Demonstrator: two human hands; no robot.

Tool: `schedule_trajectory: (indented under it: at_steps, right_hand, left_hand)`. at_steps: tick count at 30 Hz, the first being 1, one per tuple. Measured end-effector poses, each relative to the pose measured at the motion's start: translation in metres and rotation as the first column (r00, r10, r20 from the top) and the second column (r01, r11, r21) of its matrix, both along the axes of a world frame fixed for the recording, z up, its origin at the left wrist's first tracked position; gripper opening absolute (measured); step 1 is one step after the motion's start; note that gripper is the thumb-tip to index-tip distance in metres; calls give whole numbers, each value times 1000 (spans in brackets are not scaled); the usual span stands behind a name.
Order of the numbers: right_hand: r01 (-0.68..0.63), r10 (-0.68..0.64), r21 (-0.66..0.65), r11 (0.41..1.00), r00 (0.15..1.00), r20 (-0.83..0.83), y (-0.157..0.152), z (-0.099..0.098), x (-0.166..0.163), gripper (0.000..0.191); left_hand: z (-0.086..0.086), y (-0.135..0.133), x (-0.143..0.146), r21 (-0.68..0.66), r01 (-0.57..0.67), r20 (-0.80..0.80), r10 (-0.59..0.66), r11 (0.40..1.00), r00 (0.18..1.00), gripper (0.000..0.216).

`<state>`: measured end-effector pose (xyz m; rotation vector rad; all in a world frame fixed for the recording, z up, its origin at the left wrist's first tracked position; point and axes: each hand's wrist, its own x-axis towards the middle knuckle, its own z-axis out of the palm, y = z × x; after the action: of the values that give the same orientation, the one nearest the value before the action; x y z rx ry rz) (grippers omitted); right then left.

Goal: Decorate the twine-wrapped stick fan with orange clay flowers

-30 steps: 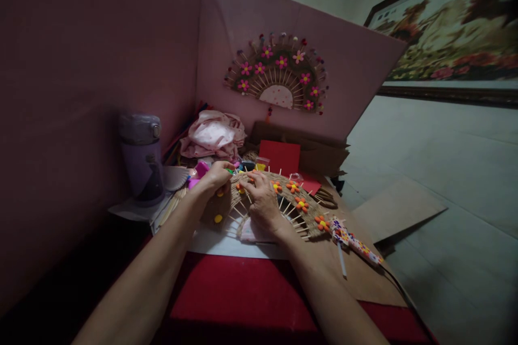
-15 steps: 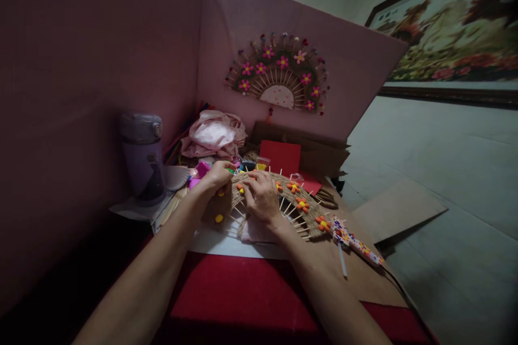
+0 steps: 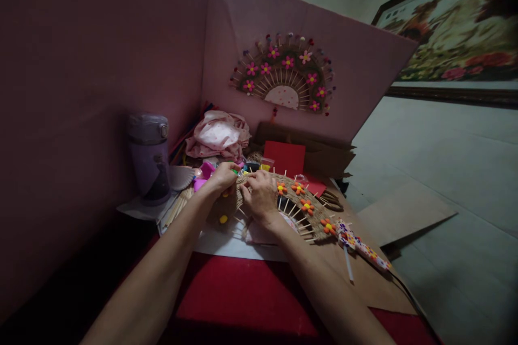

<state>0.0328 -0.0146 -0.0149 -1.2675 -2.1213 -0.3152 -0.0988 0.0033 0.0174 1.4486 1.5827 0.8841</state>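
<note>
A fan-shaped craft [image 3: 319, 215] of thin sticks and brown twine, decorated with orange flowers [image 3: 306, 206] with yellow centres, lies in front of me. My left hand [image 3: 225, 177] is at its upper left edge, fingers bent together beside small colourful pieces; whatever is between the fingertips is hidden. On the fan's twine band rests my right hand [image 3: 261, 197], its fingers curled down with the tips close together. What those tips hold, if anything, cannot be seen. A yellow clay dot [image 3: 223, 219] sits below my left wrist, on brown card.
A glue gun [image 3: 364, 248] with a flowery cover lies at the right, its cord trailing off. At the left stands a purple bottle [image 3: 150, 159]. Bunched pink cloth [image 3: 218, 135] and red card [image 3: 284, 156] lie behind. A finished fan [image 3: 283, 75] hangs on the pink panel.
The view has shifted slightly, so everything sits a little further right. My right hand's fingers have drawn together over the band, covering a flower piece that showed beside them before.
</note>
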Motion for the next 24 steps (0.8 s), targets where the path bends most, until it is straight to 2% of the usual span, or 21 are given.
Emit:
schedule_trajectory:
  at_steps: [6, 10, 15, 20, 24]
  right_hand:
    - [0, -2, -16, 1000, 996, -89, 0, 6, 4, 19]
    - [-19, 18, -2, 1000, 998, -66, 1, 4, 1, 15]
    - [18, -18, 11, 1000, 998, -53, 3, -2, -6, 14]
    - [33, -34, -23, 999, 995, -89, 5, 1, -7, 16]
    - [-15, 19, 28, 999, 991, -134, 6, 4, 2, 18]
  left_hand:
    - [-1, 2, 0, 3, -3, -10, 3, 1000, 1000, 50]
    - [0, 1, 0, 4, -16, -17, 16, 1000, 1000, 48]
    - [0, 0, 1, 7, -12, -29, 13, 1000, 999, 48]
    - [-2, 2, 0, 6, -6, -38, 7, 1000, 999, 48]
    - [-3, 3, 0, 10, -7, -27, 8, 1000, 1000, 49]
